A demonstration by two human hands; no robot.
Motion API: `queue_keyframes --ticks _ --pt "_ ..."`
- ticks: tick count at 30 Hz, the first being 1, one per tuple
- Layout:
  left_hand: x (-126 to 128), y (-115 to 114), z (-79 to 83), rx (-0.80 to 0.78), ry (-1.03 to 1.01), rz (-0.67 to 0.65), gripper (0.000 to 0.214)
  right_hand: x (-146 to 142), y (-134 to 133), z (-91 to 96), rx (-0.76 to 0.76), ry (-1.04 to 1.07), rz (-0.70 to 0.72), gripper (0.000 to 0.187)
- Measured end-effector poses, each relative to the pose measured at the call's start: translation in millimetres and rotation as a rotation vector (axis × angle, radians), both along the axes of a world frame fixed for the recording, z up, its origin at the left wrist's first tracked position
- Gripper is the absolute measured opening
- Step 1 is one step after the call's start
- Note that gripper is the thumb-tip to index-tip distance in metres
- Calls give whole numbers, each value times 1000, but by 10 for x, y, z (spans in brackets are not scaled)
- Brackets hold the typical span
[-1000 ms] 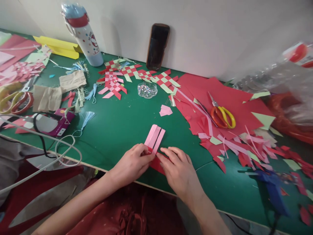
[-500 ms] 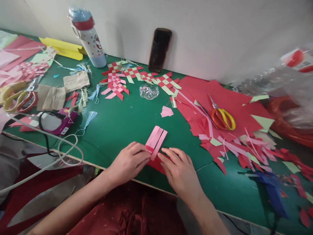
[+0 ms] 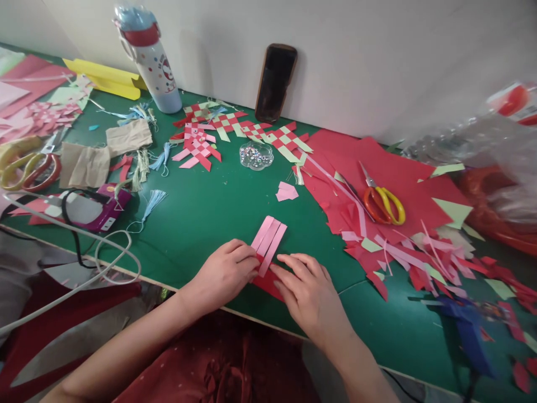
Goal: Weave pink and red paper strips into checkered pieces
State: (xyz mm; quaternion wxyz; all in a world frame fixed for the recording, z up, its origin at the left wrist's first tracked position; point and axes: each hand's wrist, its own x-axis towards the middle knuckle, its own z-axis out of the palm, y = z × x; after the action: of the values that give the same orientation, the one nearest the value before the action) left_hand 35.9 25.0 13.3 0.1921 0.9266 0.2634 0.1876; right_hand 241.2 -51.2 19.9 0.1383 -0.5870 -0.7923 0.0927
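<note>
Pink paper strips (image 3: 272,240), cut side by side with narrow slits between them, lie over a red paper piece (image 3: 268,286) near the front edge of the table. My left hand (image 3: 226,271) is closed at their left side, its fingertips pinching the paper where pink and red cross. On the other side, my right hand (image 3: 308,285) has its thumb and fingers at the right part of the red paper, gripping it beside the pink strips. The undersides of both hands' fingertips are hidden. A small pink paper scrap (image 3: 287,191) lies just beyond.
Woven paper fish shapes (image 3: 229,123) and a clear dish of small beads (image 3: 255,155) lie farther back. Scissors (image 3: 384,198) rest on red paper sheets (image 3: 356,162) at right, near a blue glue gun (image 3: 467,330). A bottle (image 3: 153,67), phone (image 3: 276,83) and white cable (image 3: 113,232) are also there.
My left fingers have shifted slightly at the crossing of the strips, and the red band there shows less. My right hand stays nearly in place. The view has tilted a little.
</note>
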Motion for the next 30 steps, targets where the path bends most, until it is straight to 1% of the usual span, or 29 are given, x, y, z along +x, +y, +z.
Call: queue_keyframes --ticks 2,4,7,10,12,14,16,19,22,27,30 --pt "27 19 11 -9 42 3 16 -5 48 33 18 44 -17 24" --pt "50 30 23 -44 98 18 15 -17 126 57 68 80 -56 26" --pt "79 38 42 -134 143 50 14 -33 295 54 146 89 -122 35" --pt "108 54 61 -233 199 116 12 -34 475 7 117 95 -141 45" --pt "124 70 79 -275 241 144 22 -29 560 -22 68 125 -135 48" --pt "138 84 98 -292 269 140 27 -24 599 -33 57 159 -136 45" --pt "147 92 112 -292 288 131 26 -13 585 -19 90 188 -136 36" --pt "156 90 107 -275 288 134 24 23 489 30 170 223 -131 18" --pt "163 82 87 -270 282 138 19 81 344 90 204 251 -110 13" --pt "174 80 89 -280 290 151 17 169 106 207 117 237 4 13" --pt "172 83 85 -281 289 146 17 204 14 287 -10 224 78 15"
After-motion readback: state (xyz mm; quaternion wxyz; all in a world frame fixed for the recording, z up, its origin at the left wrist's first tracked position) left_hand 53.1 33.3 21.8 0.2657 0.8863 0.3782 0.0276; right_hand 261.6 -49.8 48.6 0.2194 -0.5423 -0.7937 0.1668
